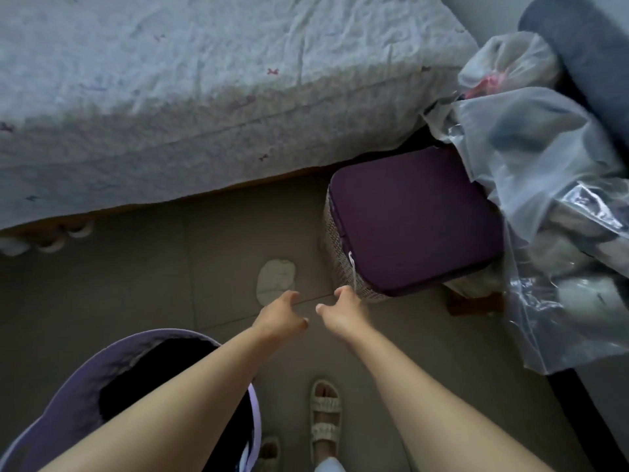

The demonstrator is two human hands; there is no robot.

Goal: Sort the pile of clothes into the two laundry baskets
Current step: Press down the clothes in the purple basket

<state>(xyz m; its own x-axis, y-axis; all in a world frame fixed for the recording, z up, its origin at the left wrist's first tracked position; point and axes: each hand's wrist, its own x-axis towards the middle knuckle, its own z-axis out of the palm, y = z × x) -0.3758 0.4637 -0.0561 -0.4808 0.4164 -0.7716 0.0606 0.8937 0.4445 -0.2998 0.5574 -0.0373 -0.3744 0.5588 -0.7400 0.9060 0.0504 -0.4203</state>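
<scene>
Head view, we are reaching both bare arms down over the tiled floor, left hand and right hand loosely curled, each grip grasping nothing, pale cloth lying just beyond our fingertips, purple basket standing at lower left, lidded purple hamper sitting beside the bed.

Basket near left, lidded box right beside bed, plastic bags far right, perhaps touching it.

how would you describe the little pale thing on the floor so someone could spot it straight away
Start at the bed and look down to the tiled floor in front of it. A small pale cloth lies flat there, left of the purple-topped box, just beyond the left hand. It is the only loose item on bare tiles.
</scene>
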